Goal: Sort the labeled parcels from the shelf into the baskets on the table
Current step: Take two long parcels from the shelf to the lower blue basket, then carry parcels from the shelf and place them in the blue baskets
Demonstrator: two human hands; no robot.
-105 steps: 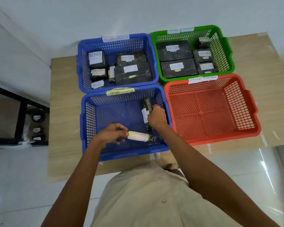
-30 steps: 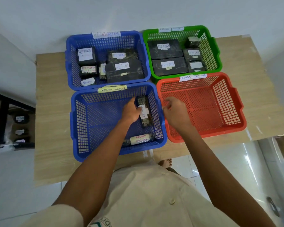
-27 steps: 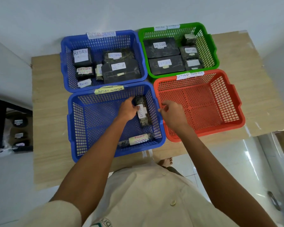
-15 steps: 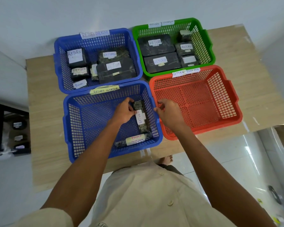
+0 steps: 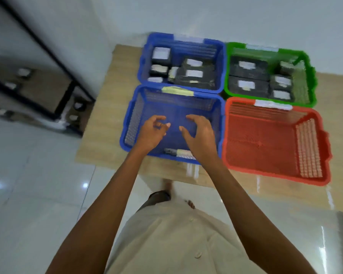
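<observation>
Four baskets stand in a square on the wooden table (image 5: 99,107). Both my hands hover over the near blue basket (image 5: 133,115). My left hand (image 5: 153,131) has loosely curled fingers and holds nothing. My right hand (image 5: 199,135) is spread and empty too. A small dark parcel with a pale label (image 5: 178,153) lies by the near wall of that basket, partly behind my right wrist. The far blue basket (image 5: 220,62) and the green basket (image 5: 310,82) hold several dark labeled parcels. The red basket (image 5: 265,143) holds nothing.
A black-framed shelf (image 5: 53,80) stands to the left of the table, with small labeled parcels (image 5: 76,106) on its low levels. White tiled floor lies in front of the table. The whole view is motion-blurred.
Both hands have lifted off the upright parcel and basket rim and now hang empty over the near blue basket. The camera has swung left, bringing the shelf into view.
</observation>
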